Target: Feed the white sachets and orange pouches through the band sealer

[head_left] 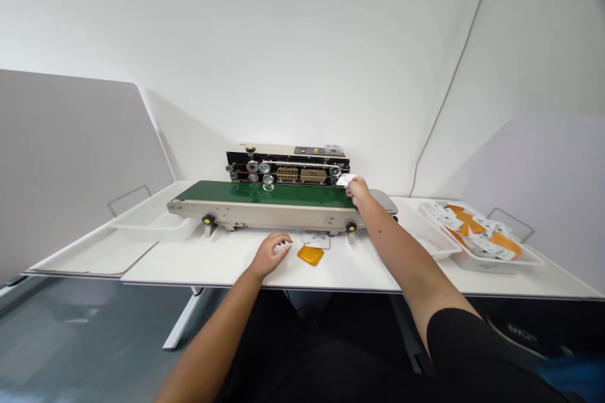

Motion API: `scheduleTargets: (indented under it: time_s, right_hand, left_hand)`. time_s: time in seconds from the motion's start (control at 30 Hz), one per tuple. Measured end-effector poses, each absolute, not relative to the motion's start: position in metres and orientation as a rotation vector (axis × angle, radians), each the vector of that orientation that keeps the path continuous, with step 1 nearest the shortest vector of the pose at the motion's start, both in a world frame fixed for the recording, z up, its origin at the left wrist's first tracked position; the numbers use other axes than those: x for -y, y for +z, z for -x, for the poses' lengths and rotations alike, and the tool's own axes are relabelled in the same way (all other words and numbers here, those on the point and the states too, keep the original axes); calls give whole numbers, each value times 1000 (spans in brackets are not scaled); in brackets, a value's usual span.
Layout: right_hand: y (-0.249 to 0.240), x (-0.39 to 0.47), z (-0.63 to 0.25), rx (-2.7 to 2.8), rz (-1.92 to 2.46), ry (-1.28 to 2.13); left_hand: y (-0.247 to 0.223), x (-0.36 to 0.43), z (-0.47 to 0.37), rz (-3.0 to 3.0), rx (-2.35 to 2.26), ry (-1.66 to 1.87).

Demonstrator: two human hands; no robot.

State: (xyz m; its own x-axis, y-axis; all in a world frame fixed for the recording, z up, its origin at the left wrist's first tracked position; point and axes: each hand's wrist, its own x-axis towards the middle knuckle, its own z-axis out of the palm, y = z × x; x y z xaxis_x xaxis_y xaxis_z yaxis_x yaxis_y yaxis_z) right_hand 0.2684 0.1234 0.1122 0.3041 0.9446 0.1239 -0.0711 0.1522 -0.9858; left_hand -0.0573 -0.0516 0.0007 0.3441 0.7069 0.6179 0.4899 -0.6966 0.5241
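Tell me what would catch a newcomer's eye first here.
The long green conveyor belt stands out first, across the middle of the view. At its right end, the right hand holds a small white packet. Nearer the person, a bright orange pouch lies on the white table, just right of the left hand.

Machine (283, 216) on table (189, 267) — wall (283, 75) behind
Bin (172, 232) at left; tray (444, 255), then tub (496, 264) of packets (491, 246), at right — pouch (311, 256) in front.

A short black sleeve (454, 341) covers the upper right arm, black clothing (331, 346) the lap. Left hand (273, 253) and right hand (358, 191) are bare; a small spot (379, 231) marks the right forearm (397, 258).
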Motion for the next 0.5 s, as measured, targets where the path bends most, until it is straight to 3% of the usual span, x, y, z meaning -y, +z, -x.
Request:
scheduleTargets:
  time_s: [0.3,0.5]
  right_hand:
    - [124,-124,-253,985,1295,947]
    - [132,-110,-251,1061,1339,763]
  left_hand:
    - [1,51,58,-2355,-1089,1274]
    - [2,53,58,-2345,-1088,1273]
